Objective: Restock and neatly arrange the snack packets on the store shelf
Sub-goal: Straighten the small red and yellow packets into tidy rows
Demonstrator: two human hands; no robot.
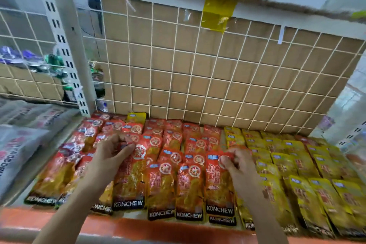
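Your left grip (112,152) is closed in a pinch: thumb and curled fingers on the top edge of the left red packet (129,182). Your right grip (235,161) pinches the top of the right red packet (217,188) the same way. Both packets lie in the front row of the red block on the shelf (158,230), bottoms at the orange front lip. Holding by the top seal likely lets you slide each one square into its column without disturbing its neighbours. Rows overlap like shingles, probably so every label band faces the aisle. Readable text: "KONCHEW", white on a black band at each packet's foot; the characters above it are too blurred to read. The yellow packets (297,156) fill the right half in the same layout. One stray yellow packet (136,118) stands at the back of the red block against the wire grid (198,65); it looks misfiled and probably needs moving.
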